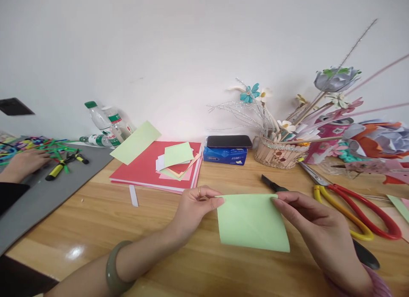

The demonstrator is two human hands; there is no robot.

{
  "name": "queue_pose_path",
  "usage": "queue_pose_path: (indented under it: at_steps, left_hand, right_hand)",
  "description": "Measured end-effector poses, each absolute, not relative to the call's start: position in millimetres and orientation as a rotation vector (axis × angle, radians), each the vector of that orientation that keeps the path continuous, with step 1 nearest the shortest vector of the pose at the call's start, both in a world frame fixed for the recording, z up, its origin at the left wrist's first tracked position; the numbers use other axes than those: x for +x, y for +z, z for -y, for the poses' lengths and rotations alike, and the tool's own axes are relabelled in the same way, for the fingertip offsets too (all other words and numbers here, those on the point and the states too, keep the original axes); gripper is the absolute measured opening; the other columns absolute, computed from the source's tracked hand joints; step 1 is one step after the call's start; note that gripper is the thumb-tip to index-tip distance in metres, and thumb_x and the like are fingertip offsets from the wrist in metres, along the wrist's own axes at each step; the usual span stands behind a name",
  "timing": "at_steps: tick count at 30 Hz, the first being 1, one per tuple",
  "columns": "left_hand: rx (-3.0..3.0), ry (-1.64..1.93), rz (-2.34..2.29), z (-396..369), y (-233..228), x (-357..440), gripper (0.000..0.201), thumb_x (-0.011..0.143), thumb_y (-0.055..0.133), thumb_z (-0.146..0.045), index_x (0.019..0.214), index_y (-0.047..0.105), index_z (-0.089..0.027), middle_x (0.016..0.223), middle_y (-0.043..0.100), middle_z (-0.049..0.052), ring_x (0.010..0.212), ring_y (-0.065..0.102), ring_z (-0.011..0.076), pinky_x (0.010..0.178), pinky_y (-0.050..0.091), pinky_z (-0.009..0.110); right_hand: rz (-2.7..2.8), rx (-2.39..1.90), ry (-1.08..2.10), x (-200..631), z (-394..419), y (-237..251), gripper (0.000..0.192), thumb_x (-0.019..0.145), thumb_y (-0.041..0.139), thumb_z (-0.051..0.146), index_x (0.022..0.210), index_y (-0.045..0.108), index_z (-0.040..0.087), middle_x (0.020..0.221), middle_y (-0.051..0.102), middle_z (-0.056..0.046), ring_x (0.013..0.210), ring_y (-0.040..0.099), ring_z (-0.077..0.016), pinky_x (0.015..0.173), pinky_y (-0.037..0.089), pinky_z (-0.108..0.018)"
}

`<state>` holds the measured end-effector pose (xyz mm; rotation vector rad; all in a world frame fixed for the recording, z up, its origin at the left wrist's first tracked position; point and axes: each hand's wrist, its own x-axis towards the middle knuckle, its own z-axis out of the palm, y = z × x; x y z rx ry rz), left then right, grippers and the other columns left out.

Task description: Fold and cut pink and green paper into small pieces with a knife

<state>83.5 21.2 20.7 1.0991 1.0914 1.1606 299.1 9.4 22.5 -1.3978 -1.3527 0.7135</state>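
Left hand and right hand pinch the green paper's top corners, mid-fold over the table; next, the crease needs aligned edges.

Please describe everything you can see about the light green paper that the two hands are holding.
The light green paper is a thin, matte, roughly square sheet, plain on the side that shows. It looks folded, with a faint diagonal crease. It hangs just over the wooden table, its top edge held level. The left hand pinches the upper left corner and the right hand pinches the upper right corner. Its lower edge curves slightly.
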Motion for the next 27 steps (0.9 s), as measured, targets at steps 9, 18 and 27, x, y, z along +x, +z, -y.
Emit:
queue_pose_path:
  at_steps: [9,18,27]
  left_hand:
    - [1.090,1.184,-1.105,-22.2,19.0,83.7,0.014,0.059,0.078,-0.029,0.065,0.071,-0.018,0.067,0.066,0.000,0.065,0.056,0.0136,0.068,0.046,0.026]
    - [1.082,1.156,-1.075,-20.2,21.4,83.4,0.012,0.061,0.077,-0.028,0.063,0.071,-0.018,0.067,0.066,0.000,0.067,0.058,0.0134,0.069,0.046,0.026]
    - [1.062,1.126,-1.063,-18.5,19.1,85.3,0.012,0.059,0.078,-0.028,0.063,0.071,-0.018,0.067,0.067,0.001,0.065,0.058,0.0129,0.066,0.045,0.024]
  right_hand:
    - [1.347,-1.374,0.790,301.4,-14.3,18.4,0.025,0.063,0.069,0.049,0.068,0.068,0.024,0.071,0.067,-0.001,0.067,0.061,-0.0182,0.060,0.051,-0.028]
    - [1.325,-1.375,0.827,302.4,-15.0,20.4,0.026,0.062,0.069,0.050,0.067,0.068,0.024,0.070,0.066,-0.001,0.068,0.059,-0.0175,0.062,0.050,-0.027]
    - [1.400,-1.436,0.812,303.4,-16.0,24.1,0.029,0.068,0.062,0.053,0.069,0.066,0.024,0.071,0.063,0.001,0.069,0.058,-0.0178,0.062,0.048,-0.026]
